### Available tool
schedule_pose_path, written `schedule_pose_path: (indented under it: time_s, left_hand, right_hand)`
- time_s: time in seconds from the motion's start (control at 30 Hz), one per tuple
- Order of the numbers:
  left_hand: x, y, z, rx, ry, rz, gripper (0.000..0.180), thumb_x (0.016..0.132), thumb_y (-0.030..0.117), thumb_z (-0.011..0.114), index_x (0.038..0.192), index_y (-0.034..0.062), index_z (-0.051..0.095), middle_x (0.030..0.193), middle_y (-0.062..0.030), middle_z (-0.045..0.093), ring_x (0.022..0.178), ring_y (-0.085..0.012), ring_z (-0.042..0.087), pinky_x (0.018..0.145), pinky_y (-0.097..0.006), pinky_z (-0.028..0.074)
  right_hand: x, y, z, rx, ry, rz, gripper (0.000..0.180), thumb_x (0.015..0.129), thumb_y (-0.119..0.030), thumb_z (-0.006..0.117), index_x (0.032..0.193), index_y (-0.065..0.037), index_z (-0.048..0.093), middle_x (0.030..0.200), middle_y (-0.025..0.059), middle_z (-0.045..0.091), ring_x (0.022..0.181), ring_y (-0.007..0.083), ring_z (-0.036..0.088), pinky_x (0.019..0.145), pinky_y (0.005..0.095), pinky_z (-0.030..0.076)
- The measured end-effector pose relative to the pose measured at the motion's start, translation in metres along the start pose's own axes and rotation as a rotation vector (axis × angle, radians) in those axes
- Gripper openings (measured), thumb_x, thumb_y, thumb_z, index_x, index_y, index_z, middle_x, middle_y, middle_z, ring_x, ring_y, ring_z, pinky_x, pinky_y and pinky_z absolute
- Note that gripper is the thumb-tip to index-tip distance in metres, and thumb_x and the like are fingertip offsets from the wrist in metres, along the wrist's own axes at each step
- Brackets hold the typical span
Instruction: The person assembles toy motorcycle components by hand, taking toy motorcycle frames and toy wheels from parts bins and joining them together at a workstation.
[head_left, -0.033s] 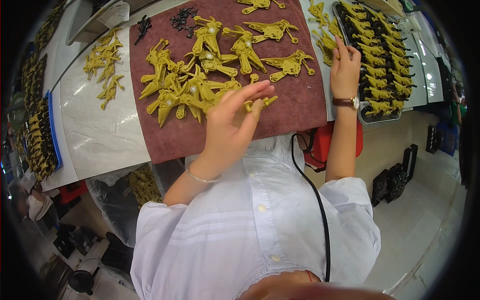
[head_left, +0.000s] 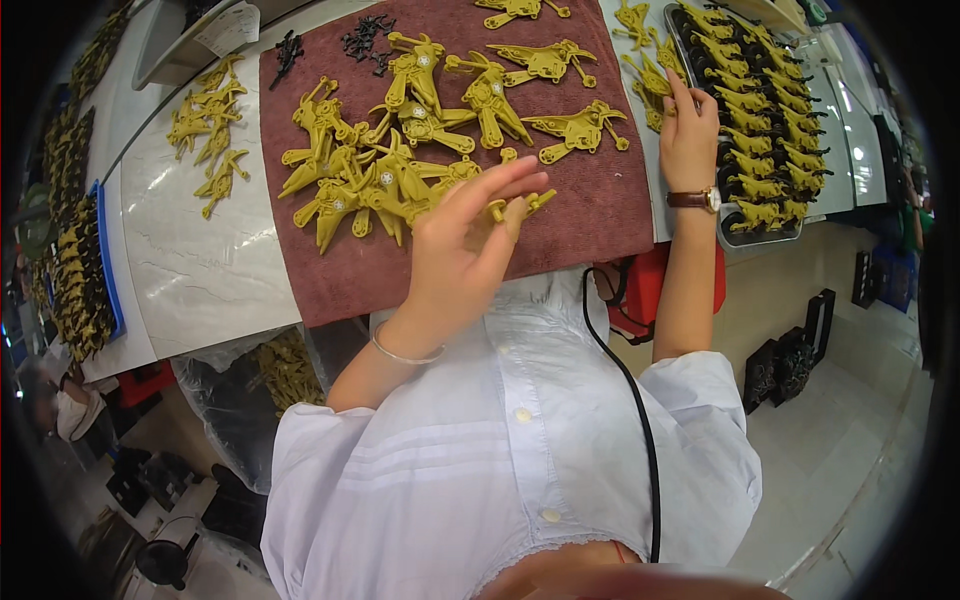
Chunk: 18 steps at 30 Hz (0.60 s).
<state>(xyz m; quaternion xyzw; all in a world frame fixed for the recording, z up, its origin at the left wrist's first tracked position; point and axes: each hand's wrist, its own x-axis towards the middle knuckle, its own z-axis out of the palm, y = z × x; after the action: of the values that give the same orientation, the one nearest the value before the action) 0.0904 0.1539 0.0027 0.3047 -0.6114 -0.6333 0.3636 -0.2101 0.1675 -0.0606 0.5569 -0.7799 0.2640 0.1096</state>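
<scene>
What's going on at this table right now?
A person in a white shirt is sorting mustard-yellow plastic parts. The left hand is raised over a dark red mat, pinching one small yellow piece, beside a heap of yellow parts. The right hand, wearing a wristwatch, reaches to loose yellow pieces beside a black tray full of them.

Left hand [head_left: 462, 250] is covering most of the small yellow part [head_left: 518, 207] it is pinching; only the tip is showing past the fingers. Right hand [head_left: 690, 135] is hiding whatever lies beneath its palm at the dark tray's [head_left: 760, 238] near-left rim; grip cannot be told. Topmost yellow piece [head_left: 517, 10] on the maroon cloth [head_left: 580, 225] is being cut off by the upper picture edge. Small black parts [head_left: 365, 40] at the cloth's far-left corner are staying too small to identify.
</scene>
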Motion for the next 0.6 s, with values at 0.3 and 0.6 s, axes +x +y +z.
schedule_pose_path:
  time_s: [0.3,0.6]
  left_hand:
    - [0.003,-0.02,0.006,-0.12,0.05,-0.069,0.045,0.092,0.0,0.05,0.136,0.0013,0.04,0.115,-0.0095,0.054,0.103,-0.0128,0.056,0.088,-0.025,0.044]
    - [0.003,-0.012,0.02,0.135,0.028,0.102,0.051,0.076,0.014,0.074,0.122,0.0061,0.053,0.126,-0.013,0.048,0.11,-0.0208,0.052,0.09,-0.036,0.046]
  right_hand:
    - [-0.03,-0.071,-0.061,0.796,-0.452,0.045,0.056,0.076,-0.019,0.077,0.126,-0.007,0.055,0.12,0.0088,0.055,0.103,0.0209,0.057,0.086,0.0324,0.047]
    - [-0.06,-0.061,-0.06,1.288,-0.619,0.271,0.033,0.076,0.009,0.067,0.107,0.002,0.061,0.122,0.0079,0.05,0.111,0.016,0.055,0.086,0.0287,0.051]
